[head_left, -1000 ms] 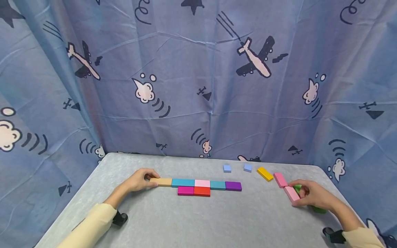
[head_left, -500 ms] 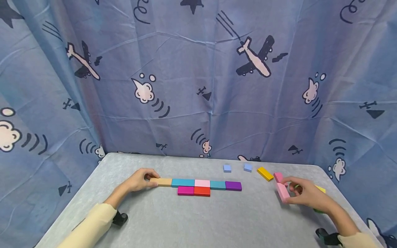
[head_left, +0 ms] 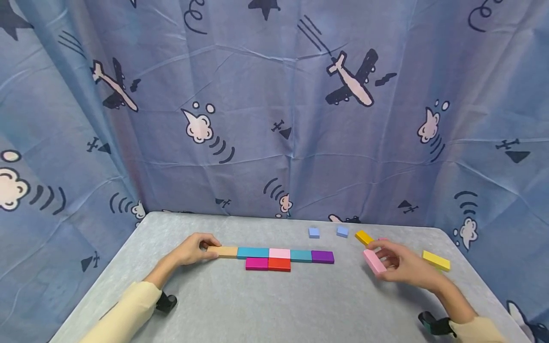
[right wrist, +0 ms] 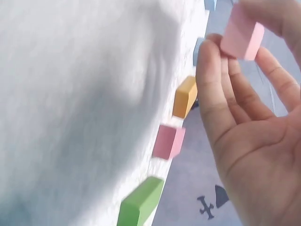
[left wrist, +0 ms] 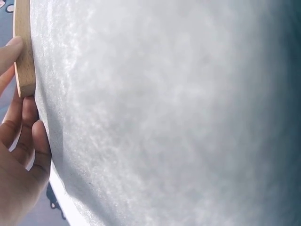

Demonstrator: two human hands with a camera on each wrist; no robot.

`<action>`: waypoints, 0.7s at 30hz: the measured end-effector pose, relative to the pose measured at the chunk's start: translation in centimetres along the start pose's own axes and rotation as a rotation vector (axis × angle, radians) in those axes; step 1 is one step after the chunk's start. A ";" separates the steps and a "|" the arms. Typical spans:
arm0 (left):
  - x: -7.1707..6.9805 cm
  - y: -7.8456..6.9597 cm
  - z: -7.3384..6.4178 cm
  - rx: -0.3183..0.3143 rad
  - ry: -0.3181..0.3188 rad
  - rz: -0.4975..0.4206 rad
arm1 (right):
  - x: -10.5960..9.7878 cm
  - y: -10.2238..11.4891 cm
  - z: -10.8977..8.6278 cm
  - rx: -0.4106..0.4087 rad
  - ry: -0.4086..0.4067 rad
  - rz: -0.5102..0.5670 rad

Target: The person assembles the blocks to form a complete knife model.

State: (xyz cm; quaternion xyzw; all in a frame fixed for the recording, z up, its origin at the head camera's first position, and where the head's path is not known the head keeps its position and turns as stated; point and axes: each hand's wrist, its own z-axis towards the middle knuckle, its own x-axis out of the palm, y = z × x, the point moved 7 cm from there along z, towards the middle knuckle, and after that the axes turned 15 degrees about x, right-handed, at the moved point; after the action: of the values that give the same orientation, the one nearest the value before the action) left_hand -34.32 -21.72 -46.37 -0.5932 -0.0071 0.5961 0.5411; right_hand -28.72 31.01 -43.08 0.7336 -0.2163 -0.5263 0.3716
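At the left end of a flat row of blocks, my left hand [head_left: 193, 250] pinches a tan wooden block [head_left: 226, 252]; its wood grain shows in the left wrist view. Rightward from it run a teal block [head_left: 253, 253], a light pink one [head_left: 279, 254], another teal one [head_left: 301, 256] and a purple block [head_left: 322, 257]. A magenta block [head_left: 256, 263] and a red block [head_left: 279, 265] lie against the row's near side. My right hand [head_left: 407, 267] holds a pink block [head_left: 374, 261] between thumb and fingertips, raised over the table on the right.
Two small blue blocks [head_left: 314, 233] and an orange-yellow block [head_left: 363, 237] lie toward the table's back edge. Behind my right hand are a second pink block [right wrist: 167, 142], a yellow block [head_left: 436, 261] and a green block [right wrist: 141, 200]. A patterned curtain [head_left: 240, 119] hangs behind the grey table [head_left: 274, 309].
My right hand has lifted the pink block and carried it left, uncovering the yellow block. My left hand and the row of blocks have stayed put.
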 end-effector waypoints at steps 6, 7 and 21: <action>0.1 0.0 0.1 -0.008 0.002 -0.007 | 1.1 0.9 0.4 -0.093 -0.004 -0.033; 0.1 0.0 0.1 -0.006 0.002 -0.007 | 1.3 1.0 0.5 -0.101 0.003 -0.027; 0.1 0.1 0.0 0.000 0.000 -0.022 | 3.7 4.1 1.8 -0.214 0.065 -0.030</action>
State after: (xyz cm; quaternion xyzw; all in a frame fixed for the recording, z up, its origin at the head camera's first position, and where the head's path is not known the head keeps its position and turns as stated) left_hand -34.35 -21.67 -46.46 -0.5930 -0.0137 0.5903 0.5475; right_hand -28.83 25.23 -42.50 0.7096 -0.1357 -0.5276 0.4469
